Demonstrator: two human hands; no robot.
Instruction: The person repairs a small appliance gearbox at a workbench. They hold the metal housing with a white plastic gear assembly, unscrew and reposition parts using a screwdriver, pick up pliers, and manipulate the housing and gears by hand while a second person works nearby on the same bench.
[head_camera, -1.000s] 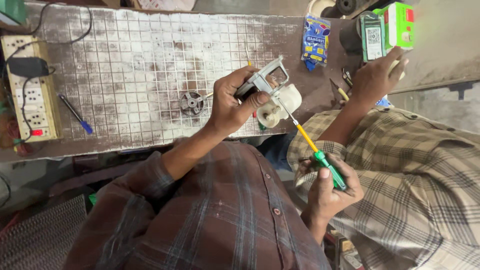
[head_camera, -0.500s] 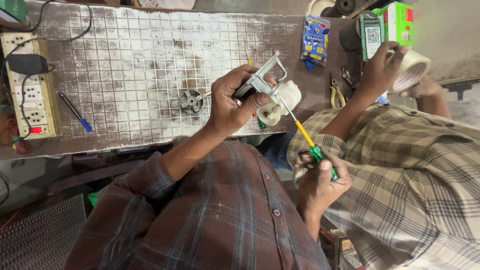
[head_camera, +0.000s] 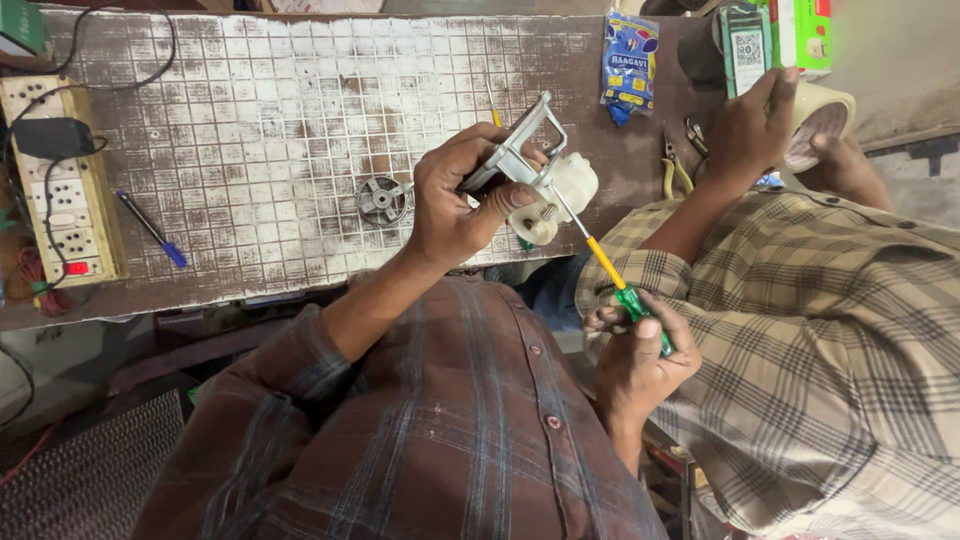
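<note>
The left hand stays clamped on the small motor while the right hand, gripping the screwdriver, has brought its tip against the white housing.

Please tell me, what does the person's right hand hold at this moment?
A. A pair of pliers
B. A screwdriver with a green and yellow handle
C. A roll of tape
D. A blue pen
B: the right hand closes around the screwdriver, whose shaft reaches up to the white and metal part that the left hand holds; the blue pen lies untouched on the table.
</note>
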